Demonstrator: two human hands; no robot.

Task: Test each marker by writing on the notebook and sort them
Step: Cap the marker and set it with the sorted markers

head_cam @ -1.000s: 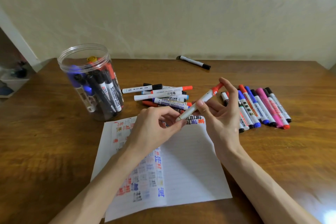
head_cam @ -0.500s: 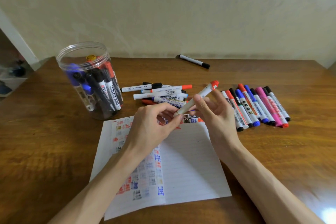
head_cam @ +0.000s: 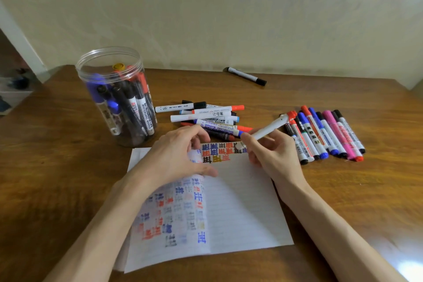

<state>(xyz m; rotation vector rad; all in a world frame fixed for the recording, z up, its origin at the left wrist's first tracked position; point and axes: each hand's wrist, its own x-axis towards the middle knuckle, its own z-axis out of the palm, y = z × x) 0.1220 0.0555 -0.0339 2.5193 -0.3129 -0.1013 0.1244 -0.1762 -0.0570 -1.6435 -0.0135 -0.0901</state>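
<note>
In the head view, a white marker (head_cam: 267, 129) with a red end is pinched in the right hand (head_cam: 272, 153) at centre frame, its lower end pointed at the notebook (head_cam: 240, 201) on the counter (head_cam: 343, 190). The left hand (head_cam: 176, 155) is laid on the written left page with bent fingers; whether anything is held cannot be told. A jar (head_cam: 114, 98) of markers is seen upper left, a loose pile (head_cam: 206, 117) behind the hands, and a side-by-side row (head_cam: 325, 135) at right, partly hidden by the held marker.

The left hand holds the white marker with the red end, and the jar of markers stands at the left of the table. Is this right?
No. The head view shows the right hand holding the white marker with the red end; the left hand rests on the notebook. The jar stands at the left.
</note>
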